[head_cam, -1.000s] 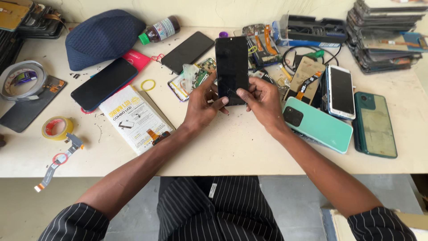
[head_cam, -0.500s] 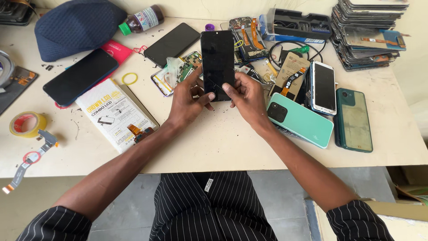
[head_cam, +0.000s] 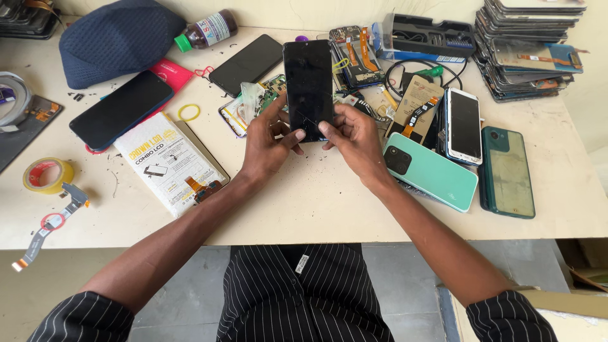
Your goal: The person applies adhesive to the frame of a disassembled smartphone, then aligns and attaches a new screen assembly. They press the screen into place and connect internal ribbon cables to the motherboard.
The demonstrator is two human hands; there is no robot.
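A black phone screen panel (head_cam: 308, 82) is held upright above the cream table (head_cam: 304, 202), its dark glass facing me. My left hand (head_cam: 267, 142) grips its lower left edge and my right hand (head_cam: 354, 136) grips its lower right edge, both thumbs pressed on the bottom of the glass. Behind the panel lies an opened phone body with a green circuit board (head_cam: 253, 107). A mint green phone (head_cam: 429, 170) lies face down just right of my right hand.
A white flat box (head_cam: 166, 159), yellow rubber band (head_cam: 188, 112), black phones (head_cam: 120, 109) (head_cam: 246, 56), blue cap (head_cam: 117, 38) and brown bottle (head_cam: 206, 30) lie left. Tape roll (head_cam: 47, 175) sits near the left edge. White phone (head_cam: 464, 125), dark green phone (head_cam: 506, 171), stacked screens (head_cam: 529, 47) lie right.
The view has shifted slightly; both hands keep the same grip on the screen panel, which stays upright over the table's middle.
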